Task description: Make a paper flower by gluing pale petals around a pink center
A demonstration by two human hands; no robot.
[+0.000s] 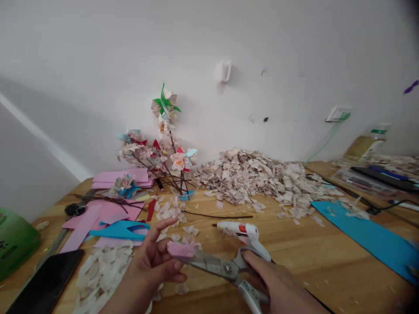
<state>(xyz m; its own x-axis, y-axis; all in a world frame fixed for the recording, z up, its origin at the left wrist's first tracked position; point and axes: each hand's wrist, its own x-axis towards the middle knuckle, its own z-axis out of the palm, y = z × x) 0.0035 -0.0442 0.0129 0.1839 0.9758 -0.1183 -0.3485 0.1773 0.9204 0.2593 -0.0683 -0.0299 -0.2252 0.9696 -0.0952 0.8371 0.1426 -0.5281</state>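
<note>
Where scissors (227,267) meet pink paper (181,249), left fingers (167,269) seemingly hold it.

Black phone (46,283), bottle (364,146), wall socket (334,114)

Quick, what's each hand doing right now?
Left hand: holding a small pink piece by its edge, other fingers spread.
Right hand: holding scissors, blades at that piece.

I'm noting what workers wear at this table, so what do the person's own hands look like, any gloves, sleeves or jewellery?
The left hand and the right hand are both bare, without gloves. No sleeve, watch, bracelet or ring shows on either, though the right hand is partly hidden.
</note>
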